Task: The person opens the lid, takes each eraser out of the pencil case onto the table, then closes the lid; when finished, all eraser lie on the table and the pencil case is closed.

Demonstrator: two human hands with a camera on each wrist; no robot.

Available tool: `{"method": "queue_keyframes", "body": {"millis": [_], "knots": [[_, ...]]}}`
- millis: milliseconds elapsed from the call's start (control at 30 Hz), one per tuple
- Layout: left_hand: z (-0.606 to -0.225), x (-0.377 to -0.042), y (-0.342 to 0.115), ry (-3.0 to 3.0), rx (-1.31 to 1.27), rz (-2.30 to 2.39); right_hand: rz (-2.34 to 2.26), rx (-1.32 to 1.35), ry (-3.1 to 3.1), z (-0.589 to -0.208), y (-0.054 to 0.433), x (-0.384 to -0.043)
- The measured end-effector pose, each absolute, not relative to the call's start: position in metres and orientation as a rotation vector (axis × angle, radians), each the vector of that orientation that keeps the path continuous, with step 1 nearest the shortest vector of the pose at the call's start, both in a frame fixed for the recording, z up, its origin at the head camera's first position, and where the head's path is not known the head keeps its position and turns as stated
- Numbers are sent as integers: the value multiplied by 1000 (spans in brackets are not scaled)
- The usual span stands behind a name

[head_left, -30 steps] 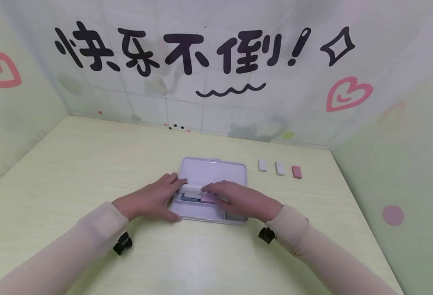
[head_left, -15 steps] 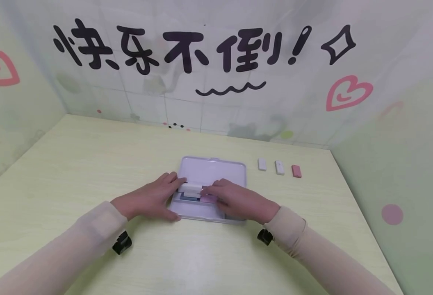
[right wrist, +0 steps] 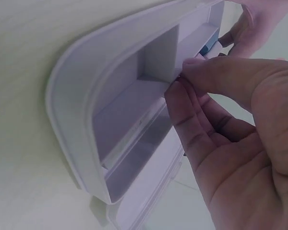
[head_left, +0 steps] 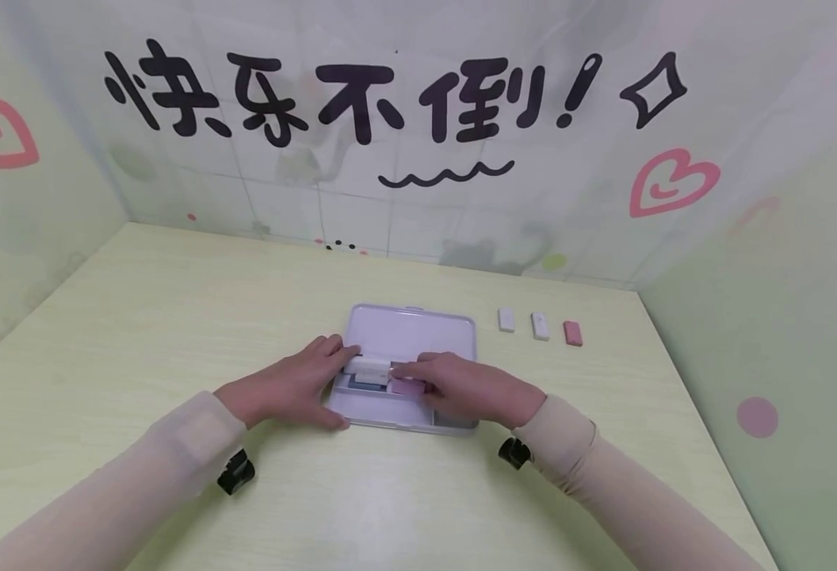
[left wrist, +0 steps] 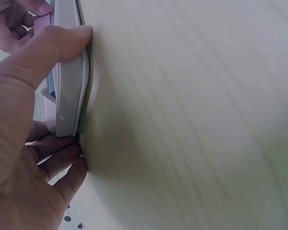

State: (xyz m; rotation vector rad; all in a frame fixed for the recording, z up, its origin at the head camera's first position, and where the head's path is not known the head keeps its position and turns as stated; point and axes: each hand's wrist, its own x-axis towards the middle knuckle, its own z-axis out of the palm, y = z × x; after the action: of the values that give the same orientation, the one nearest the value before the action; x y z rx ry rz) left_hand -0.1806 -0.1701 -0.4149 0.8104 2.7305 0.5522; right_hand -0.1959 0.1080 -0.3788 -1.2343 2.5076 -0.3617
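Note:
A pale lilac pencil case [head_left: 390,409] lies with its lid [head_left: 411,329] folded back. My left hand [head_left: 293,388] grips its left end, thumb at the front edge and fingers toward the hinge side; the left wrist view shows the thumb [left wrist: 69,40] against the wall. Inside are a blue block [head_left: 367,387], a white piece [head_left: 372,370] above it and a pink eraser [head_left: 408,386]. Over the right half, my right hand [head_left: 464,385] pinches the pink eraser between thumb and fingers, mostly hidden by them. The right wrist view shows a divider [right wrist: 162,55] beside the fingertips.
Two white erasers, one [head_left: 506,319] nearer the case and another [head_left: 540,326], lie right of the lid. A pink-red eraser [head_left: 572,333] is beyond them. Printed walls enclose the pale wooden table [head_left: 176,317] at the back and both sides.
The right hand's fingers have shifted slightly over the case, and more of the pink eraser shows. The left hand has kept its hold on the left end.

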Motion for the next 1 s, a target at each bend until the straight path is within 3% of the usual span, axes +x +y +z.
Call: {"method": "queue_keyframes", "body": {"millis": [567,1000], "knots": [[-414,-179,-168,2733,814,565,-350,-1279,2481,-374,110,-196],[-416,-179,-169,2739,823,563,-566,-1109,2517,-376,120,-201]]}}
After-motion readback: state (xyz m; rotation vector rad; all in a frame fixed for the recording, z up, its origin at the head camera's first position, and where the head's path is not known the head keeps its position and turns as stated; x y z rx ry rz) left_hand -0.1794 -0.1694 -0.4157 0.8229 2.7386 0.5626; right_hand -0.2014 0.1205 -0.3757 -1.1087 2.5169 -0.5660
